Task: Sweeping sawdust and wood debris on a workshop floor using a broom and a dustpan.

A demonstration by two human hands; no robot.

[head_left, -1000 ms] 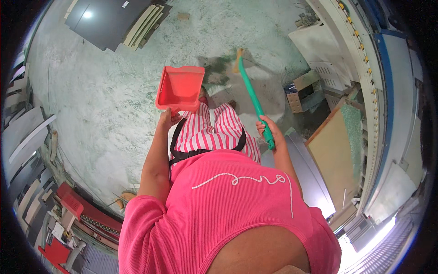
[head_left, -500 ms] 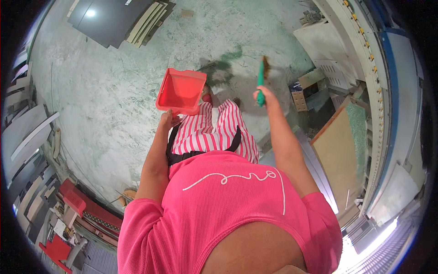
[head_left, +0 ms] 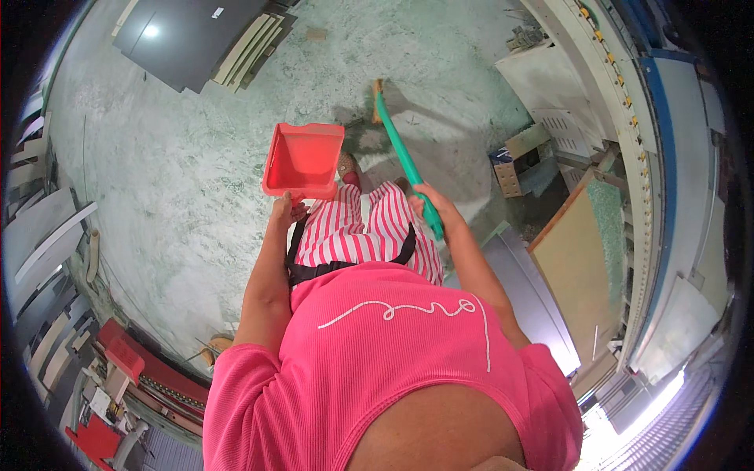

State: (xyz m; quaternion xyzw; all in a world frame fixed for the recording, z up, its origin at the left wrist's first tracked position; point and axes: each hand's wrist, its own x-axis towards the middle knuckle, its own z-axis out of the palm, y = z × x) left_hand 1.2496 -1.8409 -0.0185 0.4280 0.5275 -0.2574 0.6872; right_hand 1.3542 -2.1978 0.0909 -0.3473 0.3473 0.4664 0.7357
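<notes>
One broad, stained greenish floor fills the middle of the frame. Dark panels lie stacked flat at the upper left, probably so that they rest steadily. A tan board sits at the right; whether it leans is unclear. The green-handled brush slants from the upper middle down to the right hand, which curls round the handle near its lower end, likely for reach. Whether its bristles touch the floor I cannot tell. Left of centre, the red dustpan has its open mouth toward the frame's top, away from the body. The left hand closes round its near end, fingers partly hidden, apparently to hold the tray ahead of the legs.
</notes>
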